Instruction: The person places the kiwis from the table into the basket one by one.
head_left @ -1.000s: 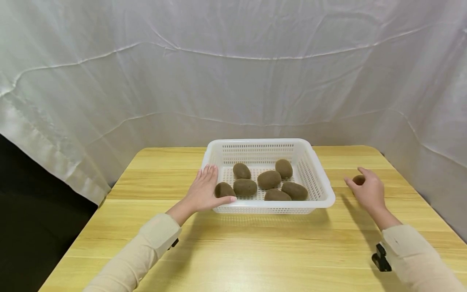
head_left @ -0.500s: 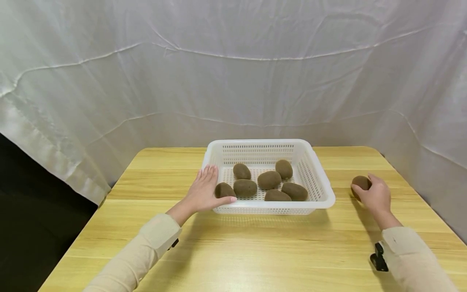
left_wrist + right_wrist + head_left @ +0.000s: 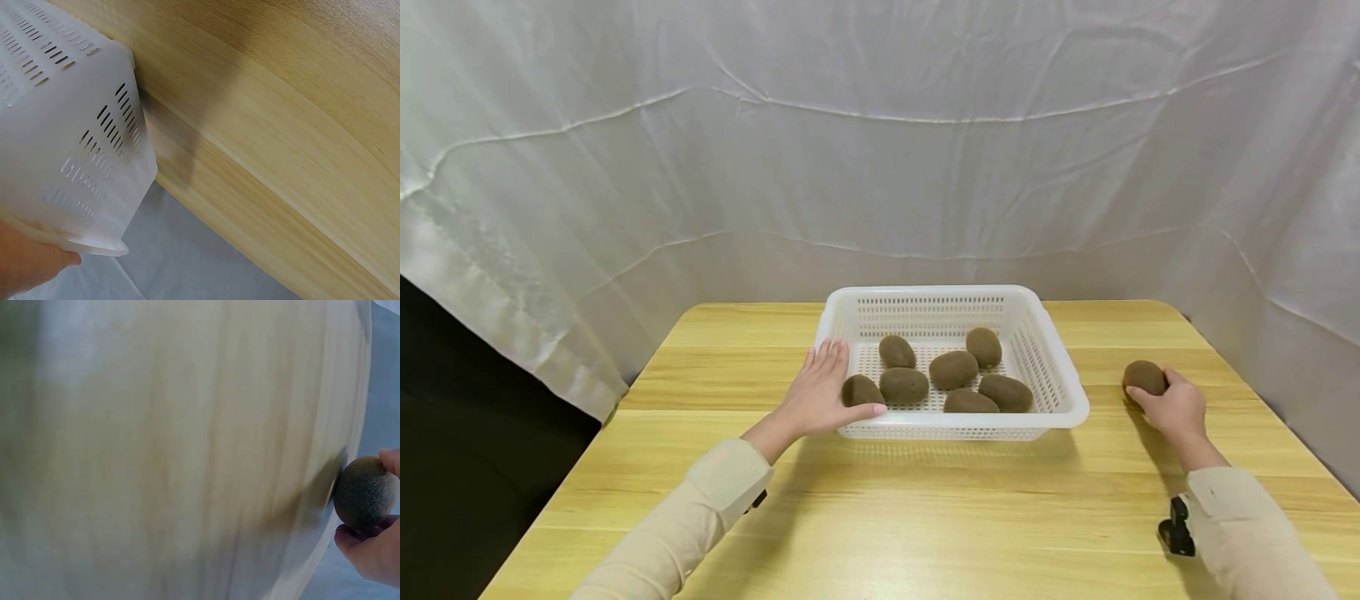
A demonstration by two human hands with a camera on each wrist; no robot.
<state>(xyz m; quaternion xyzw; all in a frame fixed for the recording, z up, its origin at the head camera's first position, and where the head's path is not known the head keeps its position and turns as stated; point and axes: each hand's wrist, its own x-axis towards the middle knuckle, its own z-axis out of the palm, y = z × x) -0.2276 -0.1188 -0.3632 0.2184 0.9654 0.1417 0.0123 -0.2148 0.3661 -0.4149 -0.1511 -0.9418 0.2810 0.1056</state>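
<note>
A brown kiwifruit [image 3: 1144,378] is gripped by my right hand [image 3: 1180,410] at the right side of the table. In the right wrist view the kiwifruit [image 3: 365,492] sits between the thumb and fingers. My left hand [image 3: 820,394] rests on the near left corner of a white perforated plastic basket [image 3: 962,421]; its fingers lie straight over the left rim, and the thumb stretches along the front rim. Several kiwifruits [image 3: 953,369] lie inside the basket, the leftmost partly covered by the left thumb. The basket's holed side [image 3: 69,137] fills the left of the left wrist view.
The light wooden table [image 3: 925,517] carries the basket near its far middle. A pale curtain [image 3: 925,167] hangs behind the table and along both sides. A dark area [image 3: 467,450] lies beyond the left table edge.
My right hand has closed its thumb and fingers round the kiwifruit and shifted slightly right and toward me, showing more of the fruit. The left hand and basket have stayed still.
</note>
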